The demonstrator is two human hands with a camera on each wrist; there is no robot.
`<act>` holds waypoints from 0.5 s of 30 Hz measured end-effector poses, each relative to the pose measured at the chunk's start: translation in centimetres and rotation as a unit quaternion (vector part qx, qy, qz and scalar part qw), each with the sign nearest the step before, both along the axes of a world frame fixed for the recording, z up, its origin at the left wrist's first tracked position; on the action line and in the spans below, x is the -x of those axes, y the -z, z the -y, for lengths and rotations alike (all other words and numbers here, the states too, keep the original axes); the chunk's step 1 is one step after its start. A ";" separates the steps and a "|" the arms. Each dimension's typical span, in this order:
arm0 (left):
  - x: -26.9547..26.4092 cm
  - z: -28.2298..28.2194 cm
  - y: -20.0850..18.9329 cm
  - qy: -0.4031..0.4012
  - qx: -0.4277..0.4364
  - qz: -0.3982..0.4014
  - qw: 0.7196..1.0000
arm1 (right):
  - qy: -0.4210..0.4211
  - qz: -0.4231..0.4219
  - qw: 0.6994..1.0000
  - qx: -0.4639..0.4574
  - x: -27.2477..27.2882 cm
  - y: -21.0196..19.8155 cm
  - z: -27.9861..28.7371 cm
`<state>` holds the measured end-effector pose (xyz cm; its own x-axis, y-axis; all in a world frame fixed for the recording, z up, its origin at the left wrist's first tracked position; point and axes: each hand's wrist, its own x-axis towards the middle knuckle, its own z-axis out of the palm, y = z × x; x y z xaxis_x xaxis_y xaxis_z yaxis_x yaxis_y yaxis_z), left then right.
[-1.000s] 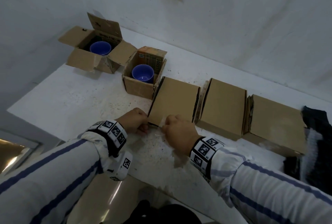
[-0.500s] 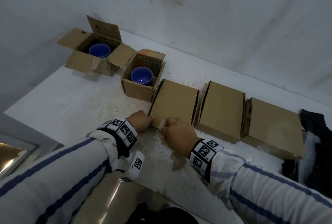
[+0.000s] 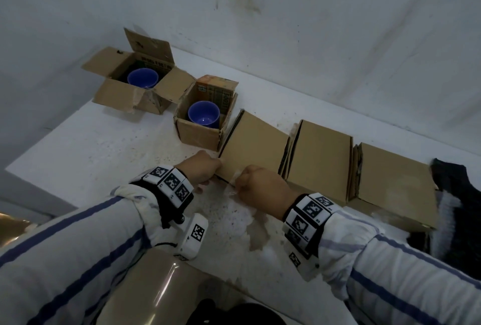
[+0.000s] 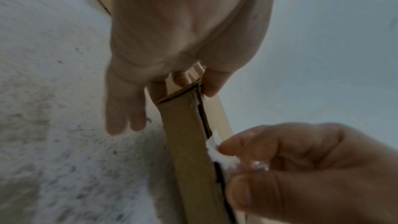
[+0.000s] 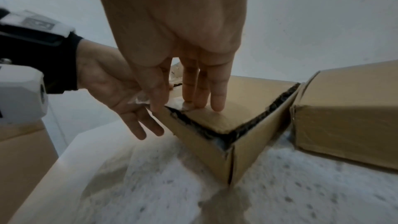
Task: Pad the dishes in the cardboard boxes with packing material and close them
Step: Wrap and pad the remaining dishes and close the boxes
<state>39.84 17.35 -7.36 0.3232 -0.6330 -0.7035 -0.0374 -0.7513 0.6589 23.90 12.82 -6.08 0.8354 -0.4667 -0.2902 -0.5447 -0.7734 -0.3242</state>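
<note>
Your left hand [image 3: 201,168] pinches the near left corner of the closed cardboard box [image 3: 256,147], thumb on the lid, two fingers [image 4: 125,117] hanging straight. Your right hand [image 3: 263,188] pinches a scrap of clear packing material [image 4: 224,157] at the lid seam, its other fingers straight on the lid. Two open boxes [image 3: 200,132] behind hold blue bowls [image 3: 203,117].

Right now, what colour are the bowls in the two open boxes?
Blue-violet, both bowls; clearest in the head view.
</note>
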 end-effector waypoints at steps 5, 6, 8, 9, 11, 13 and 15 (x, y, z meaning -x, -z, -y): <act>0.0 0.2 -2.6 -0.048 0.068 -0.086 0.993 | 0.007 0.042 0.999 0.010 0.2 -2.2 0.4; 0.0 0.3 -2.9 -0.056 0.078 -0.087 0.992 | 0.008 0.048 0.999 0.018 0.2 -2.7 0.5; 0.2 0.5 -3.4 -0.071 0.091 -0.097 0.989 | 0.016 0.064 0.997 0.034 0.3 -3.4 0.7; 0.3 0.5 -3.6 -0.078 0.091 -0.106 0.987 | 0.021 0.070 0.996 0.046 0.3 -3.6 0.8; 0.6 0.8 -4.1 -0.094 0.094 -0.121 0.984 | 0.018 0.086 0.993 0.079 0.4 -3.7 1.1; 0.7 1.1 -4.4 -0.114 0.107 -0.124 0.980 | 0.005 0.115 0.987 0.113 0.6 -3.9 1.2; 0.7 1.5 -4.7 -0.120 0.114 -0.122 0.979 | -0.009 0.150 0.978 0.142 0.9 -4.1 1.3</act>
